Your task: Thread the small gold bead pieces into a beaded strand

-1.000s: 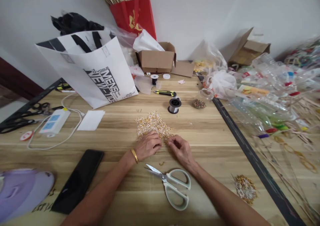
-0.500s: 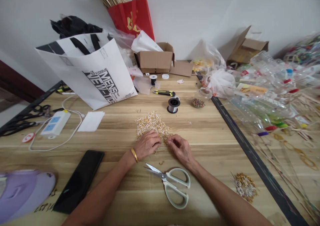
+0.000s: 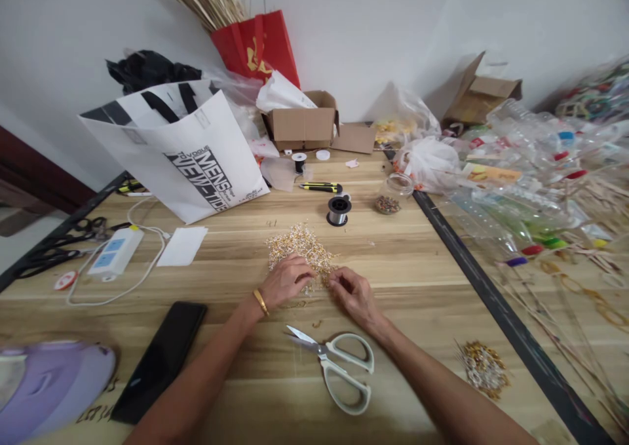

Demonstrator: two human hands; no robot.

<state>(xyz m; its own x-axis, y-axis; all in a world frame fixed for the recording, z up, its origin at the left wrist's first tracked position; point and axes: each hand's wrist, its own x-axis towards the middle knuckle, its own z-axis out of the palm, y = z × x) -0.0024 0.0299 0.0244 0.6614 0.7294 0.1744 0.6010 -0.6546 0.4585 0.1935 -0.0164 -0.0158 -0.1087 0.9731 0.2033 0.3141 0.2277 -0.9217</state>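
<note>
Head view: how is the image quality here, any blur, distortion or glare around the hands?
Head view: even, soft light, no glare; left hand and right hand fairly sharp at the gold bead pile; edges smear, bottles and purple object blurred; wide-angle bends the table seam.

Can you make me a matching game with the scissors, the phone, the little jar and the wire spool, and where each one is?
Things:
1. scissors
2. phone
3. jar
4. wire spool

Places:
A. beyond the gold pile, mid-table
B. between the two forearms
C. by the black strip, near the plastic bags
D. left of the left forearm

Pairs: 1-B, 2-D, 3-C, 4-A
</note>
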